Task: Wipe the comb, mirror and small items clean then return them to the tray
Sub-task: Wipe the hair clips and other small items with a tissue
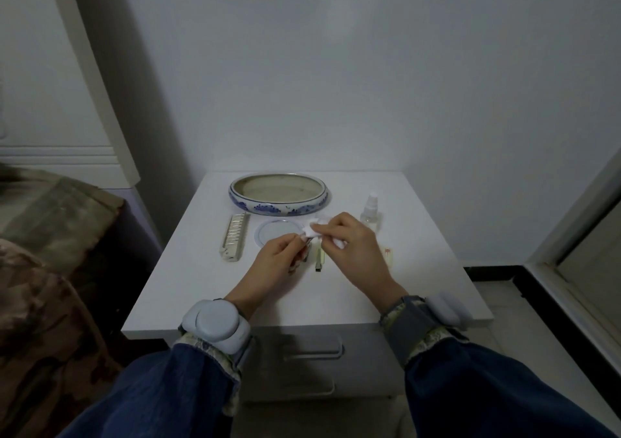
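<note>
My left hand (pixel 274 259) pinches a small patterned item (pixel 301 255) above the white table. My right hand (pixel 349 241) grips a white wipe (pixel 312 230) and presses it against the top of that item. A round mirror (pixel 275 231) lies flat just behind my left hand. A cream comb (pixel 234 236) lies to the left of the mirror. A small clip-like item (pixel 319 260) lies on the table between my hands. The blue-and-white oval tray (pixel 278 208) stands at the back with nothing visible inside.
A small clear spray bottle (pixel 371 212) stands right of the tray. Another small pale item (pixel 388 254) lies by my right wrist. The white bedside table (pixel 420 269) has a drawer below its front edge. A bed with a patterned cover (pixel 43 269) is at the left.
</note>
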A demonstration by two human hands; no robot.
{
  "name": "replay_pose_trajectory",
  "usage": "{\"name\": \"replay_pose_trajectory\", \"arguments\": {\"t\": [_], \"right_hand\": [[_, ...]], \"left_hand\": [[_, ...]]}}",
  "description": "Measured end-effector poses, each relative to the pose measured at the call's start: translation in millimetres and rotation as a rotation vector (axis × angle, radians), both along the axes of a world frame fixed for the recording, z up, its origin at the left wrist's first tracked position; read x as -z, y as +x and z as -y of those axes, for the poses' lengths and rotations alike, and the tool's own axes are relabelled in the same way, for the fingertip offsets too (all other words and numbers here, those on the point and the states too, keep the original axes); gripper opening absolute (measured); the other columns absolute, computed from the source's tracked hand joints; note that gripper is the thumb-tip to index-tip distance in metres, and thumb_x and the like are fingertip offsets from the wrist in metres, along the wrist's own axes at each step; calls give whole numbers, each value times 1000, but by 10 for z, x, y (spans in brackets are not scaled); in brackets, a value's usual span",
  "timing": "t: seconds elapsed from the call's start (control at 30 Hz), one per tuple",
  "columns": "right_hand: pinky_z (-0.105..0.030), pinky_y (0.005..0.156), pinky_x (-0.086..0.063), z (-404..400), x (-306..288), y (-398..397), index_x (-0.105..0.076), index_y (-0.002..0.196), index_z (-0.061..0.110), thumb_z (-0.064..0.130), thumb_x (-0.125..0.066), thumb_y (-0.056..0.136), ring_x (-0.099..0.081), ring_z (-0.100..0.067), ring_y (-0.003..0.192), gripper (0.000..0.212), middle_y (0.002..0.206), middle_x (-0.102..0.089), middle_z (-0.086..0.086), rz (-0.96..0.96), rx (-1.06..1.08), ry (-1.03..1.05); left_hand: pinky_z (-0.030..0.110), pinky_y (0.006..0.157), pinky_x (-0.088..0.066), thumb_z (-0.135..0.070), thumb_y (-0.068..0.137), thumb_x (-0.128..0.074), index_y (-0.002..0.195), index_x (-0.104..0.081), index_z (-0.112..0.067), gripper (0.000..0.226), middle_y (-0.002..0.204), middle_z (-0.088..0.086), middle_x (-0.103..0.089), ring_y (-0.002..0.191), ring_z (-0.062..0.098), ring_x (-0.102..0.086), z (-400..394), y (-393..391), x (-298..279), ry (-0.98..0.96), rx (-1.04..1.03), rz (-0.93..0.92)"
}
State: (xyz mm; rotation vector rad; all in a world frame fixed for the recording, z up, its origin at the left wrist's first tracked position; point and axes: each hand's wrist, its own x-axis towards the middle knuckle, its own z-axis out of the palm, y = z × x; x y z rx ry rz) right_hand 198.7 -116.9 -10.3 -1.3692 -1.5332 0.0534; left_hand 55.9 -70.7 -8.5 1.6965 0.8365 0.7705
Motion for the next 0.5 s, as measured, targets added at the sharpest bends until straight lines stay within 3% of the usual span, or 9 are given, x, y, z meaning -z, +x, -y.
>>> {"name": "replay_pose_trajectory", "arguments": {"t": [0.2,0.27,0.37,0.5], "right_hand": [[-2,71,-37,22,-24,60,-69,105,2,-3,-59,82,-53,-7,75,26,80,-55,0,-142,184,-67],[-4,69,-41,14,-75,97,-66,111,5,0,-56,85,-56,-12,77,28,85,-61,-1,-355,220,-183],[-15,50,-45,19,-170,111,-66,106,3,-1,-52,88,-55,-13,63,23,79,-62,-3,-864,56,-346],[-19,53,-43,22,-203,72,-64,81,8,-3,-48,90,-53,-15,61,21,68,-62,-2,-1101,-104,-371]], "left_hand": [[13,51,-32,-21,99,-40,66,-48,-15,35,56,-7,-42,48,1,-37,17,-5,-29,-18,58,31],[11,50,-32,-21,100,-38,69,-49,-13,34,56,-7,-42,47,1,-37,14,-6,-45,-53,68,59],[12,51,-32,-23,100,-37,72,-49,-12,32,58,-4,-42,49,3,-36,14,-8,-48,-68,86,82],[12,51,-33,-22,100,-37,70,-49,-12,34,57,-5,-42,49,3,-37,-7,-14,-34,-40,66,92]]}}
